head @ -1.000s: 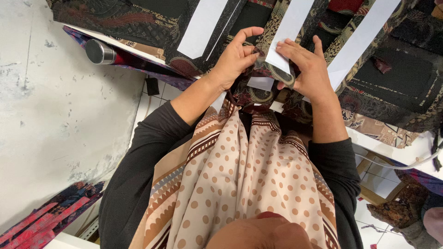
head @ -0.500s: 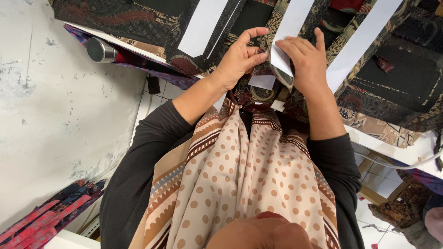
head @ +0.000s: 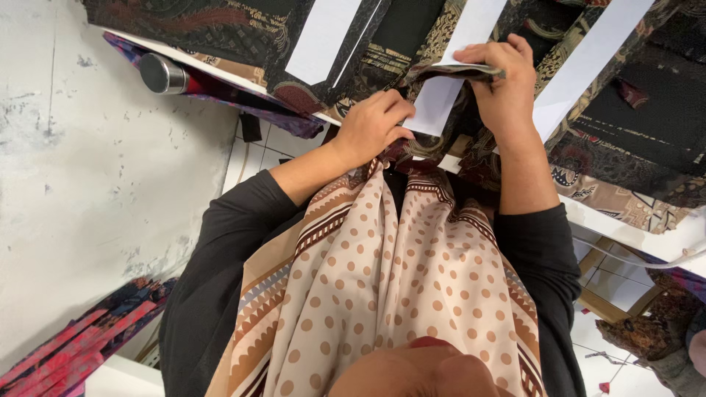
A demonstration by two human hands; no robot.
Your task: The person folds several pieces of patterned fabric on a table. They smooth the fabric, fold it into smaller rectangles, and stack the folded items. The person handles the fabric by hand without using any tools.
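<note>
Material: dark patterned cloth [head: 625,140] with gold and brown motifs, spread across a white table [head: 632,224] at the top of the view.
White strips: several flat white paper or card strips [head: 323,37] lie slanted among the cloth pieces.
Left hand: the left hand [head: 375,125] is curled, fingers closed on the lower edge of one white strip [head: 437,103] near the table's front edge.
Right hand: the right hand [head: 504,84] pinches a folded flap of patterned fabric [head: 456,71] over the same strip, thumb and fingers narrow and holding.
Position of work: strip and flap sit between the two hands, just above the person's dotted beige scarf [head: 382,279].
Technique, judged: the fold should turn out well if the left hand keeps the strip pinned flat while the right draws the flap snug across its edge, without wrinkles or skew.
Surroundings: a metal flask [head: 163,73] lies at the left on purple cloth [head: 257,106]; red patterned fabric [head: 73,338] is stacked at lower left.
</note>
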